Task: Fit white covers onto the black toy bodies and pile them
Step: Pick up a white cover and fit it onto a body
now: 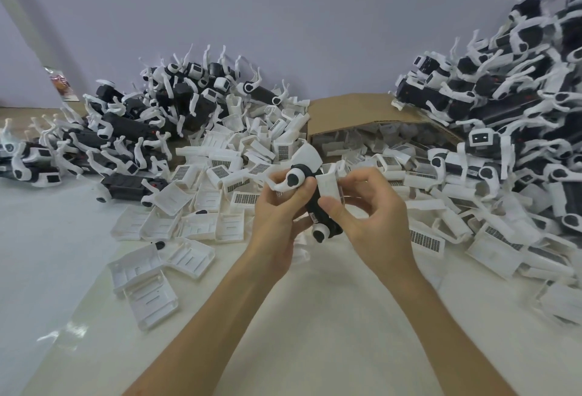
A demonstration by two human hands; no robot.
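Observation:
I hold a black toy body with white legs upright in front of me. My left hand grips it from the left, fingers curled round its upper leg joint. My right hand pinches a white cover between thumb and fingers and holds it against the body's right side. Whether the cover is seated on the body, I cannot tell. Loose white covers lie spread on the table behind my hands.
A heap of black toy bodies with white legs lies at the back left. A taller heap of toys rises at the right. An open cardboard box holds more white covers. Several covers lie at the near left.

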